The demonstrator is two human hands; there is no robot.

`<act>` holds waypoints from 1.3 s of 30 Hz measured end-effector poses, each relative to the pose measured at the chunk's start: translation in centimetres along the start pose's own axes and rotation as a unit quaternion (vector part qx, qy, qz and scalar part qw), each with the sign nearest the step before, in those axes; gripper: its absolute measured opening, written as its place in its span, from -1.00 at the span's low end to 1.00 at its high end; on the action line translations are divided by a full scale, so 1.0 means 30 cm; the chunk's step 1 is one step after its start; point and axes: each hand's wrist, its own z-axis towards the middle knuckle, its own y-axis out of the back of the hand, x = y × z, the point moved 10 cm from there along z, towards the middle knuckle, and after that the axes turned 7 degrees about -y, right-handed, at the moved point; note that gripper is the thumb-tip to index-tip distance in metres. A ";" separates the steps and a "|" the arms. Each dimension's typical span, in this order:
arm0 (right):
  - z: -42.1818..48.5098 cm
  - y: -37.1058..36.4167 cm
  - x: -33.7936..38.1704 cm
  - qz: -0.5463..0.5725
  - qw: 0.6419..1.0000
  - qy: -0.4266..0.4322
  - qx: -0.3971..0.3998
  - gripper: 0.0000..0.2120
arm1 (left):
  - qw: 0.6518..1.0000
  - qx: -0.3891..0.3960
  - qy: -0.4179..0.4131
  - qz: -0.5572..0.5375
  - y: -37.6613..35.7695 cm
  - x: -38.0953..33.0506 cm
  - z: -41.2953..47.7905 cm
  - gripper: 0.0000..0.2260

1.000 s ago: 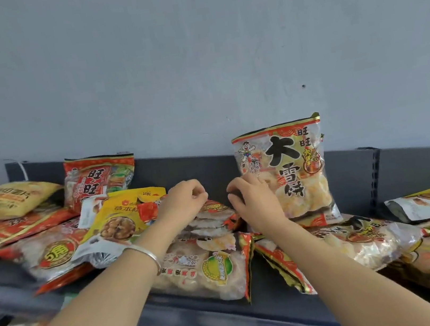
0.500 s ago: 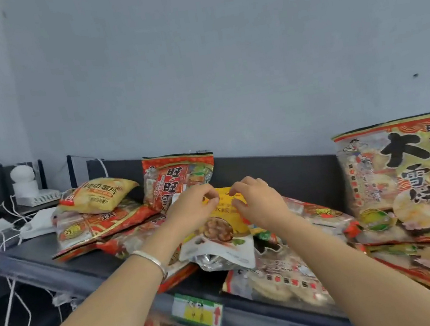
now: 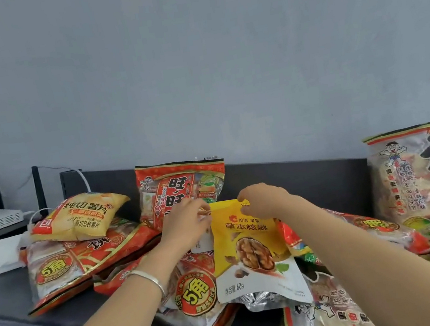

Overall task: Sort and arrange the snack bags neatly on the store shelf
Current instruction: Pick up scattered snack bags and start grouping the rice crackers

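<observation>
— Grey shelf [image 3: 2, 295], snack bags [image 3: 70, 265] heaped. Where's the yellow walnut pouch [image 3: 248, 244]?
— Just before the upright red bag [image 3: 181, 184]; left hand [image 3: 186, 223] and right hand [image 3: 264, 200] pinch its top corners, likely to stand it

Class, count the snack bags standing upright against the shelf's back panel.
2. A red bag stands behind the left hand; a large rice-cracker bag stands at the right edge, cut off by the frame. More may stand out of view.
</observation>
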 end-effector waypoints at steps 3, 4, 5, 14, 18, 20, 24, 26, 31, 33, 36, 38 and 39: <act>0.042 -0.037 0.019 -0.004 0.998 0.011 0.055 -0.56 | 1.000 0.013 -0.002 0.012 -0.009 0.009 0.037 -0.78; 0.053 -0.053 0.024 0.009 0.997 0.016 0.070 -0.51 | 1.000 0.023 0.002 0.014 -0.017 0.014 0.048 -0.76; 0.062 -0.073 0.026 0.022 0.996 0.017 0.087 -0.46 | 0.999 0.034 0.004 0.018 -0.025 0.019 0.057 -0.75; 0.107 -0.145 -0.077 0.117 0.984 0.016 0.135 -0.67 | 0.993 0.119 0.014 0.011 -0.106 0.004 0.164 -0.67; 0.089 -0.133 -0.137 0.077 0.986 0.011 0.145 -0.70 | 0.980 0.200 0.011 0.017 -0.198 -0.041 0.201 -0.68; 0.083 -0.131 -0.164 0.086 0.985 0.005 0.151 -0.71 | 0.972 0.195 -0.014 0.128 -0.205 -0.049 0.240 -0.65; 0.084 -0.144 -0.195 0.105 0.983 -0.004 0.149 -0.78 | 0.968 0.180 -0.026 0.171 -0.230 -0.043 0.296 -0.74; 0.086 -0.146 -0.198 0.114 0.983 -0.008 0.145 -0.81 | 0.970 0.205 -0.008 0.128 -0.258 -0.030 0.295 -0.80; 0.088 -0.079 -0.178 0.151 0.985 -0.010 0.082 -0.89 | 0.984 0.178 0.009 0.006 -0.217 0.007 0.300 -0.84; 0.097 -0.013 -0.161 0.182 0.983 -0.018 0.014 -0.70 | 0.993 0.114 0.022 -0.015 -0.109 0.039 0.296 -0.84; 0.102 0.088 -0.100 0.226 0.968 -0.030 -0.100 -0.84 | 0.997 -0.002 0.047 -0.056 0.091 0.097 0.262 -0.81; 0.103 0.126 -0.032 0.247 0.957 -0.033 -0.148 -0.83 | 0.990 -0.037 0.077 -0.112 0.171 0.138 0.207 -0.81; 0.099 0.134 0.009 0.245 0.955 -0.033 -0.162 -0.77 | 0.984 -0.041 0.089 -0.148 0.185 0.157 0.177 -0.82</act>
